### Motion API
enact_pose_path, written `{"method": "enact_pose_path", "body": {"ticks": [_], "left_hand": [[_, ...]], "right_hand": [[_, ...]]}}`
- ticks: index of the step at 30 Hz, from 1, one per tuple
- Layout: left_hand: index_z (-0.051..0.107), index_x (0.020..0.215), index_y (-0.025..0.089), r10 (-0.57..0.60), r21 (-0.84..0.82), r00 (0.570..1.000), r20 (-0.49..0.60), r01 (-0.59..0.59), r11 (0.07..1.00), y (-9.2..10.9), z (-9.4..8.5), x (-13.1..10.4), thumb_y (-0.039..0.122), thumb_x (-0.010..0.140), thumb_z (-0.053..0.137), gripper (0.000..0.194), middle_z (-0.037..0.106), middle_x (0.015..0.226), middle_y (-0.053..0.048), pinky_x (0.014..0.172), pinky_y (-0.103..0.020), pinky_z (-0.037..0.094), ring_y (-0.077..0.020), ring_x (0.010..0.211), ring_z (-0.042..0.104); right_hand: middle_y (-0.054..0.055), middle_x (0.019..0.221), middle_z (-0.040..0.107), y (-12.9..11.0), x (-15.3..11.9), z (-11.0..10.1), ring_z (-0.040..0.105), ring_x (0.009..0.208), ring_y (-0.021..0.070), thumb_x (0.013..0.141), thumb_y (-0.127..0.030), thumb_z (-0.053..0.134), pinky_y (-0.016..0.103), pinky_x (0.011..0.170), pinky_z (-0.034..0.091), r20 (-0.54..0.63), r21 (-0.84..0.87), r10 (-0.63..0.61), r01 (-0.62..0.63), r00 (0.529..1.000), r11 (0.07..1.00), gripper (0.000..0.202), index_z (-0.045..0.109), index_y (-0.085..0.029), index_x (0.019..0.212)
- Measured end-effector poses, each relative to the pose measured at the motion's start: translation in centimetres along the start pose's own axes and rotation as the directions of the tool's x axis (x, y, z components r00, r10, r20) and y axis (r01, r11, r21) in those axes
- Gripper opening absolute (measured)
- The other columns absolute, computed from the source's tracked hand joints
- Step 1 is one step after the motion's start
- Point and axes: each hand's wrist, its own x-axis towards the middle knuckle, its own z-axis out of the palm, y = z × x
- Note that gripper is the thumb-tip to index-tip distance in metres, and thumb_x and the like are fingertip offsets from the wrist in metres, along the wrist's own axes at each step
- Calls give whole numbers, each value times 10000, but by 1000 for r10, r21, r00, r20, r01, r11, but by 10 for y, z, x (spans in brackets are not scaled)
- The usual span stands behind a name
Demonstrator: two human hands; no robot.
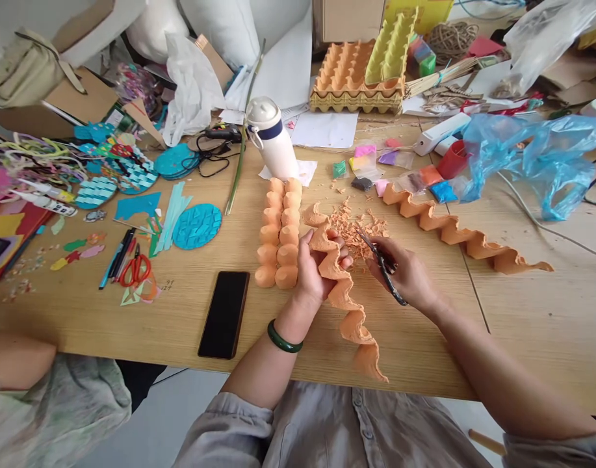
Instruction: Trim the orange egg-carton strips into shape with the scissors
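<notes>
The strip [351, 300] slants down, tail just short of the near edge of the table [424, 364], phone [224, 315] off left. The left hand [314, 273] curls around the strip's upper part, egg cups [279, 235] crowding beside. The right hand [409, 270] grips scissors [387, 274], tips over scraps [349, 222]; rightward, room before a second strip [451, 231].

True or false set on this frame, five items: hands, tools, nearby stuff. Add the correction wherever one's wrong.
1. The left hand holds an orange carton strip. True.
2. The right hand holds a pen. False: it holds dark scissors.
3. Orange scraps lie on the table. True.
4. The green bangle circles the right wrist. False: it is on the left wrist.
5. The black phone lies on the table. True.
</notes>
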Motion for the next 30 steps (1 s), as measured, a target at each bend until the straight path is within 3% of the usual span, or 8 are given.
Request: {"method": "enact_pose_path", "body": {"ticks": [2,4,6,8,12,19,24,30], "left_hand": [[618,813,194,18,17,1000,-22,-18,1000,-1,1,1,524,961,541,370,528,706,-16,522,-258,470,-114,552,486],[630,813,198,51,50,998,-34,-49,998,-2,2,2,545,948,574,377,577,727,-28,557,-273,507,-134,596,546],[651,821,204,77,74,997,-26,-75,994,-3,3,2,569,931,614,383,648,786,-51,654,-306,567,-187,743,662],[694,880,208,87,88,996,8,-87,992,-5,2,3,601,918,641,398,721,891,-81,783,-354,609,-261,970,729],[756,1050,219,92,103,992,89,-101,990,-9,0,4,601,943,622,419,783,1088,-99,899,-417,625,-330,1204,713],[772,1050,231,125,165,991,51,-132,977,-13,-2,-1,594,910,690,398,802,1150,-103,946,-382,613,-305,1201,727],[778,1049,233,151,161,984,92,-164,973,-13,0,-4,568,897,728,372,802,1185,-100,965,-374,610,-294,1231,713],[775,1084,220,164,151,982,97,-178,972,-12,3,-7,555,911,723,381,794,1193,-105,963,-378,608,-296,1227,712]], "right_hand": [[35,837,688,-4,1,0,556,670,158,904,-431,708,301,652,450,-1,44,7,-7,1000,999,394,674,-178,1203],[11,778,656,-9,3,-5,538,626,142,875,-512,758,277,584,439,37,209,55,-62,998,976,444,661,-180,1154],[-47,641,544,-16,5,-14,477,514,117,866,-633,755,256,478,395,152,369,103,-153,983,917,514,633,-186,1088],[-45,598,516,-23,8,-26,497,459,112,917,-719,654,263,451,411,330,403,55,-193,942,895,529,596,-192,910],[-4,609,567,-30,11,-49,557,461,126,986,-736,528,271,456,448,451,343,32,-206,892,917,580,614,-185,824],[-13,485,535,-52,12,-77,484,390,97,973,-688,602,232,387,369,526,161,74,-185,847,969,577,568,-206,658],[-5,443,528,-71,13,-86,481,325,107,903,-720,674,241,309,347,513,71,166,-235,842,969,610,553,-214,584],[1,394,509,-71,20,-87,477,285,117,866,-677,754,242,269,316,528,8,236,-283,816,959,597,567,-211,544]]}}
